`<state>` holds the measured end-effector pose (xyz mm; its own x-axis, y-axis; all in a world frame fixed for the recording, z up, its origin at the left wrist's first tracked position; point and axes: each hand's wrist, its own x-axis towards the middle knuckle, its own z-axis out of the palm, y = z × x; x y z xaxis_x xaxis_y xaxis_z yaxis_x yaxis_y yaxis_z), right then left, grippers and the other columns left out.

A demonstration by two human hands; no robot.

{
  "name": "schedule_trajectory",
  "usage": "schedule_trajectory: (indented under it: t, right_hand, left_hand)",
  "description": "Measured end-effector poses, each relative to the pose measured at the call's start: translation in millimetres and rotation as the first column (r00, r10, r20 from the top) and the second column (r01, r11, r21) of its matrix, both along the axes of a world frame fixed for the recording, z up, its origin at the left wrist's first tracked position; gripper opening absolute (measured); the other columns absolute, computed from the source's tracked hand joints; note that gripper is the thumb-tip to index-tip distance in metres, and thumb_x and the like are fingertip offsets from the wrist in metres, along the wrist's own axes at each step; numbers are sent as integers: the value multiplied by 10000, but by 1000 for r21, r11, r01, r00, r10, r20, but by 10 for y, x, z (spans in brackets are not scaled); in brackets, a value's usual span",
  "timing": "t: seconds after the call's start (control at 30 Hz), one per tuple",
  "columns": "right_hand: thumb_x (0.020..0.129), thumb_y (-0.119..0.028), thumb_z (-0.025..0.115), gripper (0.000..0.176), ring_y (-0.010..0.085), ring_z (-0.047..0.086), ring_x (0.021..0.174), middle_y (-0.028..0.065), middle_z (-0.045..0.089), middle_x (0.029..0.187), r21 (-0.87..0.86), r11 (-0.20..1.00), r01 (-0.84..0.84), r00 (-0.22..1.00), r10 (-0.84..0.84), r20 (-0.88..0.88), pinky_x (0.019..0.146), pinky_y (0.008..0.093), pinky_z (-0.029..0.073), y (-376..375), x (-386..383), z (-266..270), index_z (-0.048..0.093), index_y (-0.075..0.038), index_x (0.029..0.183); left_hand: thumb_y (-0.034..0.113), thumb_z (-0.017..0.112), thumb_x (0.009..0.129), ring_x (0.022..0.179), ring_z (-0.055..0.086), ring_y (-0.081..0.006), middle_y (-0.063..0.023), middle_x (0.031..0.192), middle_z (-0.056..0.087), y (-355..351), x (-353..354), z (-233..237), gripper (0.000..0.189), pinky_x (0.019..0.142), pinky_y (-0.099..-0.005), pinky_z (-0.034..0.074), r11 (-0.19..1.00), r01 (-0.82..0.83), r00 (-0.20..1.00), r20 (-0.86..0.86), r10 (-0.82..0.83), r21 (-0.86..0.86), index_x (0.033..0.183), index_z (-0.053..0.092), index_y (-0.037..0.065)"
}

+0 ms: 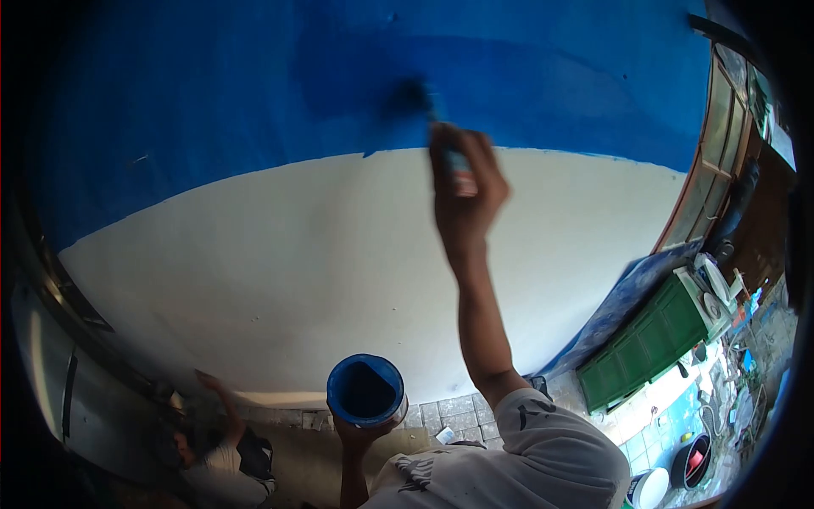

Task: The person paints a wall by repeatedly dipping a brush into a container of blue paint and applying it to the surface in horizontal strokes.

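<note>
My right hand (pixel 476 188) is raised to the wall, its fingers wrapped round the handle of a paintbrush (pixel 459 172). The blurred bristles overlap the blue upper part of the wall (pixel 526 93), where a darker patch surrounds them. Below a slightly uneven edge, the lower wall (pixel 339 246) is white. Down near my chest, my left hand (pixel 359 434) grips a paint can (pixel 378 421) from beneath and the side. Its mouth faces up, and blue paint coats the inside.
At lower left a person (pixel 225 467) crouches with one hand by the wall's base. To the right stand a green cabinet (pixel 644 343), a white bucket (pixel 649 488) and a dark tub (pixel 691 462), with clutter beyond. A framed window (pixel 716 144) borders the wall; paving bricks (pixel 458 413) run below.
</note>
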<state>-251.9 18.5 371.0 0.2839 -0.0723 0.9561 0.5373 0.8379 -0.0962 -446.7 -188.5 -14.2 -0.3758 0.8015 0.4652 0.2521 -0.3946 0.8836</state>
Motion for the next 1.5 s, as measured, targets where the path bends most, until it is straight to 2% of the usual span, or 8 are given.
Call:
schedule_trajectory:
  t: [0.27,0.53,0.67,0.8,1.13,1.17,1.33,1.5]
  right_hand:
    - [804,32,758,317,282,706,787,106,670,1009,-44,993,-110,943,118,311,633,372,580,-40,-914,-13,689,-71,1095]
    - [982,-152,745,168,121,725,704,87,746,767,-136,950,-282,936,241,-258,642,250,581,199,400,112,754,15,962]
    - [927,-56,760,35,167,744,775,89,752,887,58,997,51,998,-48,-46,657,269,568,31,178,97,738,-38,948]
    - [827,-99,705,247,276,690,780,110,587,952,41,999,11,960,-22,280,603,389,560,176,-764,-25,602,-109,1051]
    - [930,-110,760,99,181,682,671,105,726,810,28,953,-302,937,292,191,604,308,525,293,-287,192,714,-23,919]
    - [970,-156,748,150,135,674,639,84,741,805,-188,881,-434,896,444,12,585,284,521,409,-105,98,729,-7,952]
    - [972,-171,759,155,114,681,667,65,750,838,-122,915,-384,902,343,-262,592,242,571,321,749,83,750,-17,978]
    - [917,13,736,131,182,719,796,95,746,943,53,997,-46,999,47,-2,678,291,576,135,408,132,742,-13,1044]
  left_hand:
    - [239,1048,512,1160,647,-259,-128,1307,621,35,73,-6,1081,1011,-421,546,999,45,999,-14,-45,-12,1406,479,24]
    - [237,1045,515,1155,653,-260,-127,1301,627,-6,177,30,1069,1007,-421,550,995,94,995,16,-94,18,1400,485,26]
    - [236,1044,517,1152,655,-261,-127,1298,629,22,198,58,1062,1005,-421,553,995,96,995,11,-96,19,1398,488,26]
    - [235,1043,519,1150,658,-261,-127,1295,632,-21,195,63,1056,1002,-421,555,995,101,995,-7,-101,-1,1395,492,27]
    - [233,1040,524,1143,664,-262,-126,1288,639,-160,160,91,1040,996,-421,561,997,81,997,-16,-81,0,1389,500,29]
    - [233,1040,524,1142,665,-263,-126,1287,640,-181,157,78,1039,996,-421,562,997,79,997,-15,-79,-1,1388,500,29]
    - [231,1038,527,1139,668,-263,-125,1284,643,-222,77,37,1031,993,-421,564,999,53,999,-1,-53,1,1385,504,30]
    - [230,1037,529,1136,672,-264,-125,1280,647,-155,67,53,1023,990,-421,567,998,63,998,8,-63,1,1382,508,31]
